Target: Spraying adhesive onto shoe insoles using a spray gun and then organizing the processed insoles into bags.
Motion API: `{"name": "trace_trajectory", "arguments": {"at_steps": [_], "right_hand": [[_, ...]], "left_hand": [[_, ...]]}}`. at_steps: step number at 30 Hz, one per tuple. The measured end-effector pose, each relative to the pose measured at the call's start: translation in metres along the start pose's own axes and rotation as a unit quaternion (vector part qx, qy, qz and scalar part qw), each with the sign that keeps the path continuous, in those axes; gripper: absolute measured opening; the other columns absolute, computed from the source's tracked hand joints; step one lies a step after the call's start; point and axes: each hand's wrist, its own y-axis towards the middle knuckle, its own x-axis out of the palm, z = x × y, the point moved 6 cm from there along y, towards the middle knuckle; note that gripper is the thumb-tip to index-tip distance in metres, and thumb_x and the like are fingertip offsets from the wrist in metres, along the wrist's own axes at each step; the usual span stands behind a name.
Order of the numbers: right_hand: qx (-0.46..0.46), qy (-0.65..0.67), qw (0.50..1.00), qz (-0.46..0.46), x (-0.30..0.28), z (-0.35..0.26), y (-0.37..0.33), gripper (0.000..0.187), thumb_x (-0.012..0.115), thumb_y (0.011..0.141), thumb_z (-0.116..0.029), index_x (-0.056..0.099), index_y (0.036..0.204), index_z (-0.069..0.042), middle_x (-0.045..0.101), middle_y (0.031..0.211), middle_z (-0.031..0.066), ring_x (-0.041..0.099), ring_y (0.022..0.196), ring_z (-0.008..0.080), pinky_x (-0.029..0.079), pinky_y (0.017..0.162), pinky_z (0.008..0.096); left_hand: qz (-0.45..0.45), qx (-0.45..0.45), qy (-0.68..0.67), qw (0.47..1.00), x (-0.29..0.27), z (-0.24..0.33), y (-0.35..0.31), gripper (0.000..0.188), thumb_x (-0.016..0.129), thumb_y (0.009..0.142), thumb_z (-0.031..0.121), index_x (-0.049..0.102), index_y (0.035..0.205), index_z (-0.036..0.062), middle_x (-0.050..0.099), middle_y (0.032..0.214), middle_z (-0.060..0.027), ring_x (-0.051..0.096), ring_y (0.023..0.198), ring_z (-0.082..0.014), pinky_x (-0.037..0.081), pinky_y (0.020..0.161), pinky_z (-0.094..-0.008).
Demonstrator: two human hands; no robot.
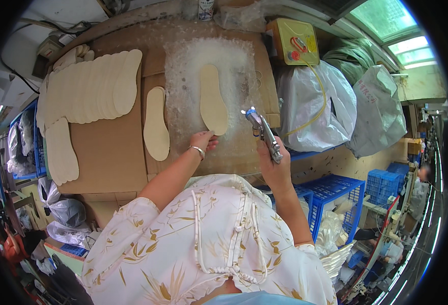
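Note:
My left hand (204,141) pinches the heel end of a cream insole (212,99), which lies on a white, glue-crusted patch (182,66) of the cardboard-covered table. In my right hand (274,165) is a metal spray gun (265,133) with a blue front ring, its nozzle pointing up and a little left, to the right of the insole. A small pile of insoles (156,124) lies left of the patch. Farther left, overlapping rows of insoles (89,89) are fanned across the cardboard, with another group (61,152) hanging toward me.
A yellow-green can (296,41) with a yellow hose (323,96) stands at the back right, beside white sacks (315,109). Blue crates (338,190) sit low on my right. A spray can (205,9) stands at the far edge. Bagged items (66,208) are at lower left.

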Motion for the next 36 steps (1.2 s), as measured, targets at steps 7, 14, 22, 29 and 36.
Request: {"name": "trace_trajectory", "arguments": {"at_steps": [7,14,22,29,36], "right_hand": [[0.007,0.015,1.000,0.001,-0.003,0.002,-0.003,0.022,0.061,0.092,-0.021,0.057,0.100,-0.001,0.056,0.068,0.0076,0.048,0.059,0.0135,0.043,0.057,0.0283],[-0.014,0.015,1.000,-0.020,-0.003,0.000,-0.011,0.021,0.061,0.091,-0.019,0.057,0.100,-0.001,0.056,0.068,0.0097,0.052,0.059,0.0164,0.044,0.057,0.0289],[-0.017,-0.028,0.999,-0.024,-0.009,-0.003,-0.018,0.023,0.062,0.091,-0.023,0.057,0.098,-0.002,0.055,0.065,0.0090,0.049,0.056,0.0159,0.043,0.055,0.0297],[0.013,-0.008,1.000,-0.020,-0.012,0.003,-0.021,0.022,0.063,0.090,-0.021,0.057,0.099,-0.002,0.056,0.068,0.0109,0.052,0.057,0.0196,0.044,0.057,0.0299],[-0.013,-0.012,1.000,-0.018,-0.009,0.002,-0.014,0.020,0.063,0.089,-0.017,0.057,0.101,-0.002,0.057,0.070,0.0139,0.054,0.058,0.0243,0.045,0.058,0.0313]], "left_hand": [[-0.001,-0.003,0.014,1.000,0.002,0.002,-0.003,0.020,0.060,0.090,0.022,0.062,0.100,0.0049,0.067,0.090,-0.0055,0.065,0.073,-0.0150,0.052,0.058,-0.0256],[0.010,0.002,0.001,1.000,0.002,0.003,-0.004,0.020,0.061,0.088,0.020,0.062,0.098,0.0023,0.067,0.089,-0.0073,0.066,0.069,-0.0156,0.052,0.053,-0.0260],[0.011,0.002,-0.006,1.000,0.004,0.004,-0.006,0.020,0.061,0.089,0.020,0.061,0.099,0.0026,0.067,0.089,-0.0078,0.066,0.069,-0.0164,0.053,0.053,-0.0266],[0.006,-0.001,0.007,1.000,0.004,0.003,-0.003,0.020,0.060,0.089,0.020,0.061,0.100,0.0033,0.067,0.090,-0.0075,0.066,0.071,-0.0166,0.053,0.054,-0.0263],[0.017,-0.005,0.019,1.000,0.005,0.006,-0.009,0.021,0.059,0.090,0.020,0.060,0.102,0.0031,0.066,0.090,-0.0069,0.066,0.073,-0.0168,0.053,0.056,-0.0263]]}}
